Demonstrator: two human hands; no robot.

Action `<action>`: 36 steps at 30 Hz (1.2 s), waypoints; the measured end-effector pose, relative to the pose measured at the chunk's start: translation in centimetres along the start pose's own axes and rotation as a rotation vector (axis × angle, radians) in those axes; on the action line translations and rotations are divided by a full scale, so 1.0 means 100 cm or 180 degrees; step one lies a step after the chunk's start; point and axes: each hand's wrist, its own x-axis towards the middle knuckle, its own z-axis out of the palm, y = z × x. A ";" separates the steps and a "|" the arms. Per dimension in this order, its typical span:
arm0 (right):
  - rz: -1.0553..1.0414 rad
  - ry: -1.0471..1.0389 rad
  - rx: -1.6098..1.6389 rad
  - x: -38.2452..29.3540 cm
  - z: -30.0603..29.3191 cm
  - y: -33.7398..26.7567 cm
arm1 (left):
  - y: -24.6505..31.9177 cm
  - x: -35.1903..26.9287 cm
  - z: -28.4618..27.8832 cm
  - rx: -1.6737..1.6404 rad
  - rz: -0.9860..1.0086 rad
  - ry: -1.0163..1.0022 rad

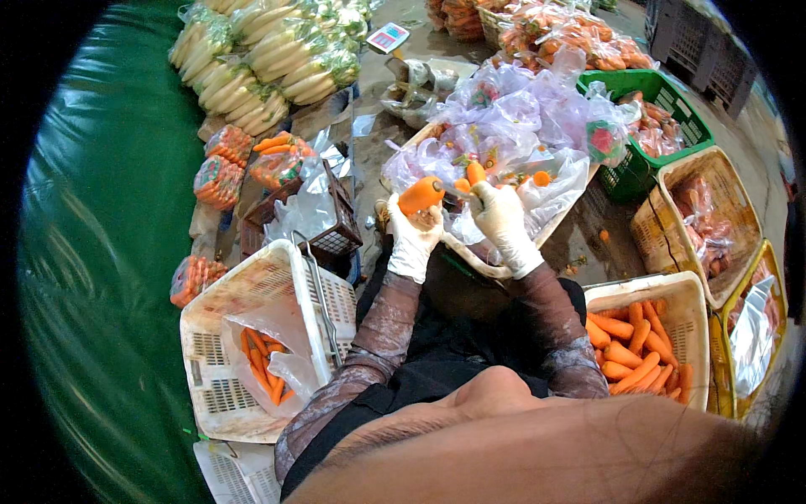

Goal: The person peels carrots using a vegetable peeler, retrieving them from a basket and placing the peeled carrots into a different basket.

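Note:
My left hand [415, 232], in a white glove, grips a thick orange carrot [420, 195] with its cut or crown end turned to the right. My gloved right hand [500, 217] is closed on a knife [454, 191], whose blade points left and reaches the carrot's end. Just beyond the hands stands a large pale basket [473, 257] heaped with thin plastic bags [504, 113]. Among the bags lie carrot pieces [541, 179], and another orange carrot piece [475, 172] shows right behind my right hand.
A white crate [700, 315] of loose carrots is at my right, and another white crate [208, 378] with bagged carrots at my left. Beyond are a brown crate [252, 236], bagged white radishes [277, 57], a scale [388, 38], a green crate [686, 107] and yellowish crates [648, 220].

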 end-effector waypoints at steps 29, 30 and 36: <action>0.0269 -0.0642 0.0798 -0.012 0.007 0.069 | -0.095 -0.112 0.054 0.2622 -0.0173 -0.1743; 0.0371 -0.0617 0.0746 -0.012 0.010 0.069 | -0.107 -0.126 0.062 0.5320 0.1262 -0.2430; 0.0026 -0.1373 -0.0650 -0.008 0.040 0.097 | -0.002 -0.149 0.081 0.4746 0.2528 -0.3671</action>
